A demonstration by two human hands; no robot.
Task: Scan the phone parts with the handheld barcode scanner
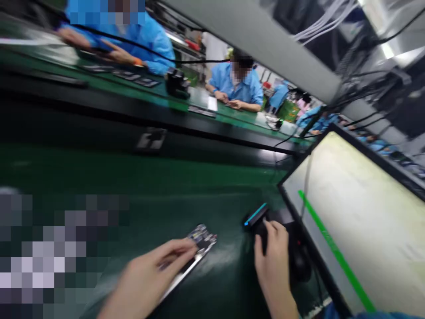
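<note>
My left hand (pixel 159 270) is closed on an opened smartphone (pixel 202 239), its circuit board and small parts exposed at the far end. The phone tilts up to the right over the green bench, and my fingers cover much of its middle. Further right, my right hand (pixel 274 261) has its fingers around a black device with a bright blue strip (pixel 256 214) along its top edge. Its exact kind is hard to make out in the dark, blurred area beside the monitor.
A large monitor (pixel 358 212) with a green line stands tilted at the right. A black mouse-like object (pixel 300 263) sits by its edge. Beyond a dark ledge, co-workers in blue sit at a green bench (pixel 232 113) with rows of flat parts. Cables hang across the view.
</note>
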